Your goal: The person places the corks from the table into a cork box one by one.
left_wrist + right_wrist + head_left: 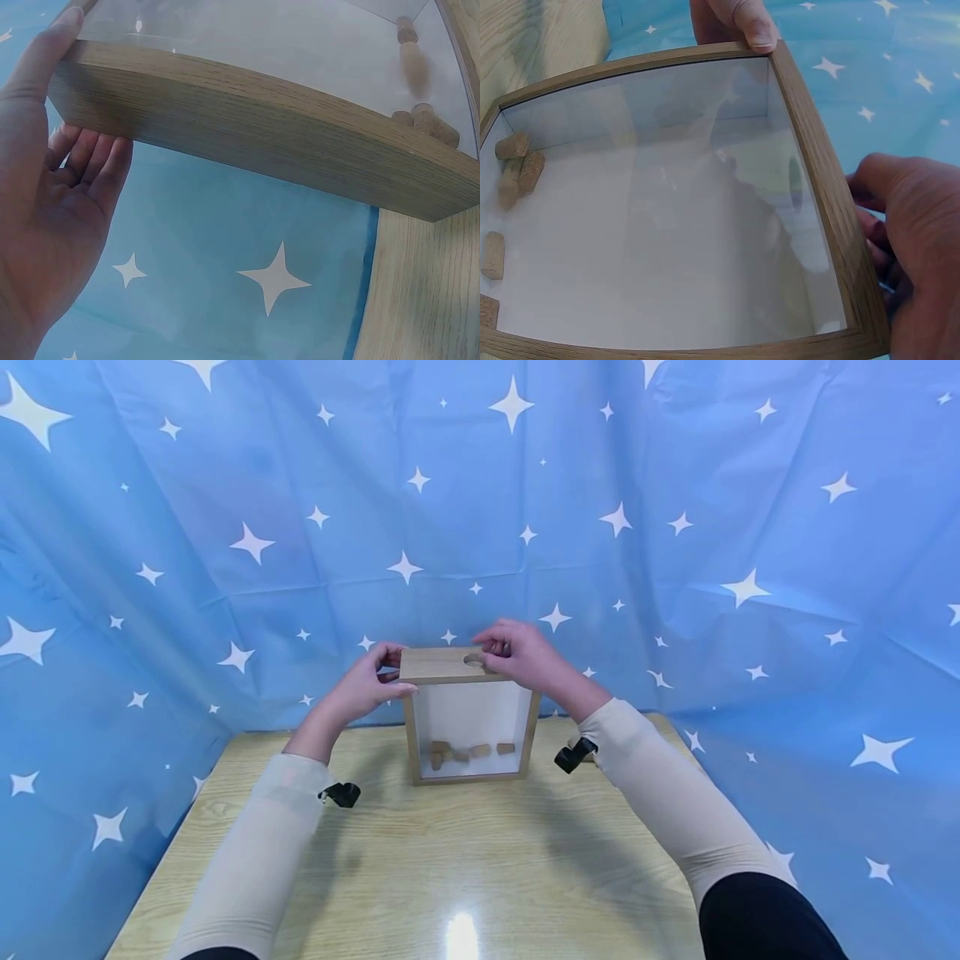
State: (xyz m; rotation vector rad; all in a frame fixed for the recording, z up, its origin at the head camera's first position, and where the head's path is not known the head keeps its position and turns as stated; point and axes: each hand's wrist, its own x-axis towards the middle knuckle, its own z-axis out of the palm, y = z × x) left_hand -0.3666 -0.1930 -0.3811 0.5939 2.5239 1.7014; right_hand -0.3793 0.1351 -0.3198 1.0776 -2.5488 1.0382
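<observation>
A wooden shadow box [469, 779] with a clear front and white back stands upright on the table. Several corks [531, 172] lie loose inside along its bottom. My left hand [369, 683] grips the box's upper left corner, thumb on the front frame and fingers [112, 169] behind. Over the box's top, the right hand [525, 653] has its fingers curled beside the round hole [472, 659], with thumb and fingertips right at its rim. In the right wrist view these fingertips are hidden behind the top frame; I cannot tell whether they pinch anything.
The box stands near the far edge of the light wood table [450, 852], close to a blue curtain [337, 527] with white stars. Part of a small brownish thing [589, 759] shows on the table beyond the right wrist.
</observation>
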